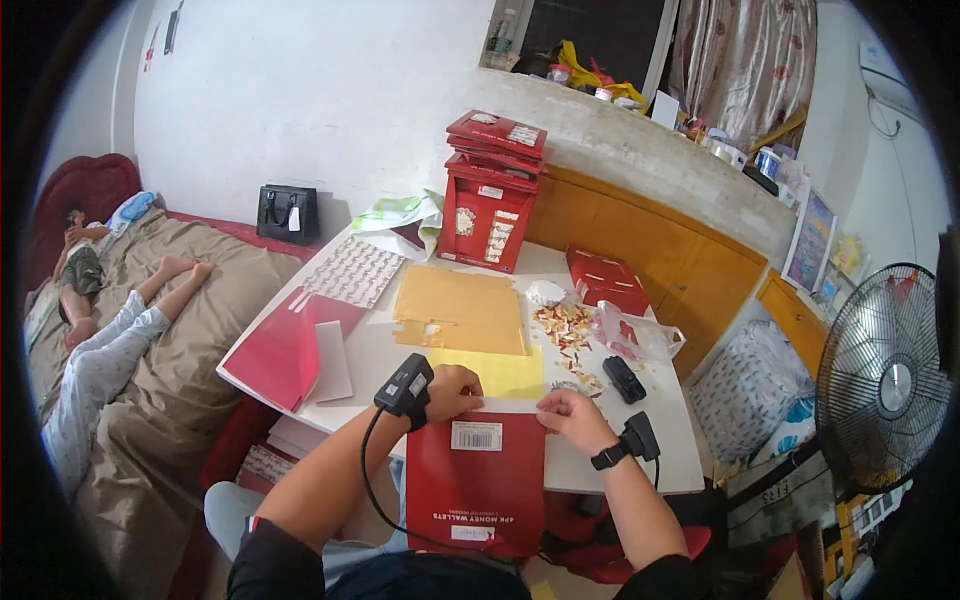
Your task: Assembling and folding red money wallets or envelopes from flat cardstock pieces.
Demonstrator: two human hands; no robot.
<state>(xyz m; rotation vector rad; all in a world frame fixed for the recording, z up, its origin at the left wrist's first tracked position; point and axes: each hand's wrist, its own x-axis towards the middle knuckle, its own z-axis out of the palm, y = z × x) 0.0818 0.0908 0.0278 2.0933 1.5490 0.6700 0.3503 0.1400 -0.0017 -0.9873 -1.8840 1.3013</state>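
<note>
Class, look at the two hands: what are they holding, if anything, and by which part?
Both hands hold the red flat packet by its top edge: the left hand at the upper left corner, the right hand at the upper right corner.

Red packet (pixel 477 490) with a white barcode label on a white worktop (pixel 380 350); yellow sheet (pixel 500 372), tan card (pixel 462 310), red boxes (pixel 492 190), patterned red-and-white sheet (pixel 355 270).

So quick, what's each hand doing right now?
Left hand: curled closed, pressing on the top edge of the red packet.
Right hand: fingers pinched at the same edge.
</note>
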